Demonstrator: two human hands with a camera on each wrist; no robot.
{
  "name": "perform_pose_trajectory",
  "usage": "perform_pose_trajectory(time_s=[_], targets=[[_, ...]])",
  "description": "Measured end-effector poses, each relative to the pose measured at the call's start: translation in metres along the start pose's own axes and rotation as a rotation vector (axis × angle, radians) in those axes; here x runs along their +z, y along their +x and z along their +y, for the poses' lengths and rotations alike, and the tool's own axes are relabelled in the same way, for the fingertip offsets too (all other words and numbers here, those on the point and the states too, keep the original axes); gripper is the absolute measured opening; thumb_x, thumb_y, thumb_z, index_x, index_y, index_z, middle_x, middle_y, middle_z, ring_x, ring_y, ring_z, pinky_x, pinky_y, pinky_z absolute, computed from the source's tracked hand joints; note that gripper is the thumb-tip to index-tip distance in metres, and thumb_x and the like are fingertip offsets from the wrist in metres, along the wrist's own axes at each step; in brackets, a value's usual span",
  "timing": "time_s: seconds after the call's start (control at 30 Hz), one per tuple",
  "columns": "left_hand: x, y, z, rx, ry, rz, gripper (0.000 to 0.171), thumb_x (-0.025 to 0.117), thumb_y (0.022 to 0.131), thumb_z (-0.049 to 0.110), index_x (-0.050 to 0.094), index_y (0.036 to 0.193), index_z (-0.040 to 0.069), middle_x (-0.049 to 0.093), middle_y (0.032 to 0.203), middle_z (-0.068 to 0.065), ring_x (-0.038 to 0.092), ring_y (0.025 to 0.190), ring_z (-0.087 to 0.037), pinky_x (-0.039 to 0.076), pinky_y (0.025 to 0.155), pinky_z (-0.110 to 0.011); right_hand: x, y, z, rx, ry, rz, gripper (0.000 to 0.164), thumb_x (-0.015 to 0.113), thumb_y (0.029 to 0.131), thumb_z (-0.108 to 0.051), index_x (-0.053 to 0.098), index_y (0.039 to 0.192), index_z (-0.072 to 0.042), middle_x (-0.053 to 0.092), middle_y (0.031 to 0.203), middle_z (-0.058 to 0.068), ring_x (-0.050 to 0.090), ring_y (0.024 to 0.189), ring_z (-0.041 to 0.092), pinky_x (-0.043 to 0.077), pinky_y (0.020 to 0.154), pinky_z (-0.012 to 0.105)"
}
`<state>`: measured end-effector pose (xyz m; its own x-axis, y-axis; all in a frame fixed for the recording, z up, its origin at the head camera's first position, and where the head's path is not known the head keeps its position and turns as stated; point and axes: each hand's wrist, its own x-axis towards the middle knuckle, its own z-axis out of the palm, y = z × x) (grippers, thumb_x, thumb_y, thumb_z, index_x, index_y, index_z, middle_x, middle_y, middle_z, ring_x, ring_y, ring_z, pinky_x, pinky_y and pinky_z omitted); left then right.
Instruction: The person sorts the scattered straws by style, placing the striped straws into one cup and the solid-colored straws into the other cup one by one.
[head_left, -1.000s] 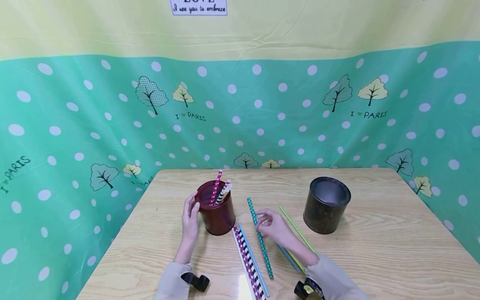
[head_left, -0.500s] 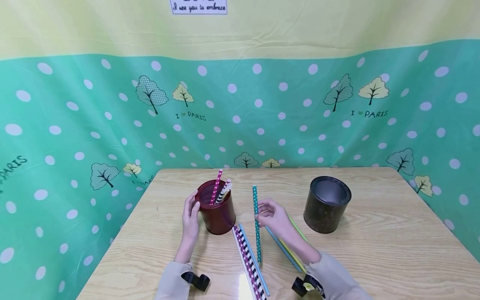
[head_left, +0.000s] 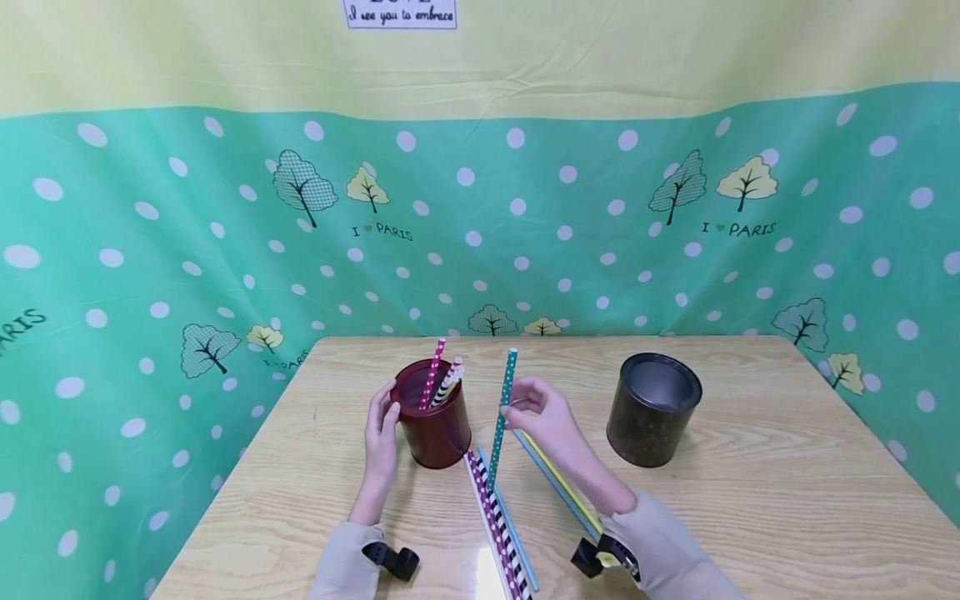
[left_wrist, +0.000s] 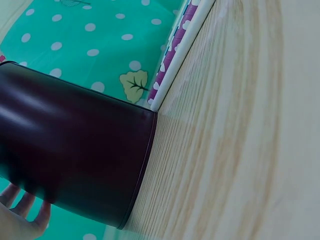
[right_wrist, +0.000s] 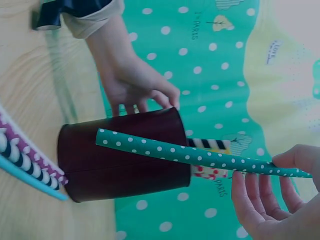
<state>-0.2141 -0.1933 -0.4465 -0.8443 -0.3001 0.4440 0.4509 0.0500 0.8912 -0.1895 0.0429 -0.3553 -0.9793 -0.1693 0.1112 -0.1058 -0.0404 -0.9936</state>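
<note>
In the head view my right hand (head_left: 546, 421) pinches a green white-dotted paper straw (head_left: 497, 450) between thumb and fingers. The straw stands steeply tilted, just right of a dark red can (head_left: 442, 437); its lower end overlaps the straws on the table. My left hand (head_left: 381, 433) holds the can's left side near the rim. Several straws lean inside, among them a magenta dotted straw (head_left: 432, 375). From the right wrist, the green straw (right_wrist: 165, 150) crosses in front of the can (right_wrist: 120, 175), while the left hand's fingers (right_wrist: 135, 106) bend against its far side.
Before the red can lie a purple dotted straw (head_left: 497, 533), a black-and-white striped one, a light blue straw (head_left: 514, 533) and a white one. A blue straw (head_left: 551, 477) and a yellow straw (head_left: 564, 478) run under my right forearm. A black can (head_left: 652, 425) stands on the right.
My right hand has lifted the green dotted straw off the table, moved it left towards the red can and tipped it more upright. My left hand stays on the can.
</note>
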Motion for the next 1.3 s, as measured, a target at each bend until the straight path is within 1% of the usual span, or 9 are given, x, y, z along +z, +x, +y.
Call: perform_pose_trajectory(time_s=[0.3,0.53,0.67,0.8,0.97,1.07,1.2,1.3], targets=[[0.0,0.001,0.001,-0.027,-0.007,0.003,0.035,0.039,0.092,0.005,0.039,0.125,-0.007,0.05,0.115,-0.014,0.047,0.101,-0.003,0.037,0.078,-0.016,0.007,0.005,-0.018,-0.027,0.032,0.013,0.03,0.059,0.077,0.0,0.05,0.105,0.003,0.055,0.092,0.013,0.057,0.082,0.017,0.049,0.074,0.036],[0.001,0.0,0.002,-0.026,-0.006,0.008,0.035,0.038,0.091,0.002,0.039,0.124,-0.008,0.049,0.115,-0.019,0.047,0.1,-0.003,0.037,0.076,-0.016,0.012,0.008,-0.03,-0.077,0.081,0.009,0.026,0.059,0.079,0.0,0.05,0.104,0.0,0.055,0.092,0.012,0.057,0.083,0.019,0.049,0.076,0.033],[0.001,0.0,0.001,-0.027,0.001,0.006,0.035,0.039,0.092,0.005,0.039,0.125,-0.006,0.05,0.115,-0.014,0.047,0.101,-0.003,0.037,0.077,-0.016,0.015,0.008,-0.036,-0.115,0.095,0.011,0.026,0.06,0.079,0.001,0.05,0.103,0.0,0.056,0.091,0.012,0.057,0.083,0.02,0.048,0.076,0.031],[0.0,-0.001,0.001,-0.025,0.005,0.003,0.036,0.039,0.092,0.009,0.04,0.125,-0.005,0.051,0.114,-0.01,0.047,0.101,-0.003,0.037,0.078,-0.017,0.018,0.009,-0.041,-0.142,0.113,0.02,0.027,0.06,0.078,0.003,0.049,0.103,0.0,0.057,0.094,0.012,0.056,0.086,0.018,0.048,0.077,0.032],[0.0,-0.001,0.0,-0.024,0.0,0.005,0.036,0.04,0.092,0.009,0.04,0.125,-0.005,0.052,0.112,-0.007,0.047,0.101,-0.003,0.037,0.078,-0.017,0.022,0.01,-0.045,-0.161,0.132,0.035,0.026,0.061,0.077,0.004,0.05,0.1,0.0,0.057,0.094,0.012,0.056,0.087,0.017,0.048,0.078,0.032],[0.0,-0.001,-0.001,-0.014,-0.002,0.004,0.035,0.039,0.092,0.008,0.04,0.125,-0.006,0.053,0.111,-0.003,0.047,0.1,-0.002,0.037,0.078,-0.016,0.025,0.012,-0.046,-0.186,0.141,0.037,0.023,0.06,0.077,0.004,0.05,0.097,0.0,0.058,0.093,0.011,0.056,0.087,0.016,0.048,0.078,0.031],[0.0,-0.001,-0.001,0.001,0.002,0.0,0.035,0.039,0.092,0.008,0.04,0.124,-0.006,0.052,0.111,-0.001,0.047,0.101,-0.002,0.037,0.078,-0.016,0.031,0.015,-0.046,-0.223,0.153,0.045,0.021,0.06,0.077,0.005,0.049,0.095,0.0,0.058,0.091,0.01,0.057,0.086,0.015,0.048,0.078,0.031],[-0.001,-0.001,-0.001,0.004,0.008,-0.002,0.035,0.039,0.092,0.008,0.04,0.124,-0.006,0.052,0.112,-0.003,0.047,0.102,-0.003,0.038,0.078,-0.016,0.035,0.017,-0.046,-0.25,0.158,0.06,0.022,0.061,0.076,0.006,0.049,0.094,0.002,0.058,0.09,0.01,0.056,0.085,0.014,0.048,0.078,0.03]])
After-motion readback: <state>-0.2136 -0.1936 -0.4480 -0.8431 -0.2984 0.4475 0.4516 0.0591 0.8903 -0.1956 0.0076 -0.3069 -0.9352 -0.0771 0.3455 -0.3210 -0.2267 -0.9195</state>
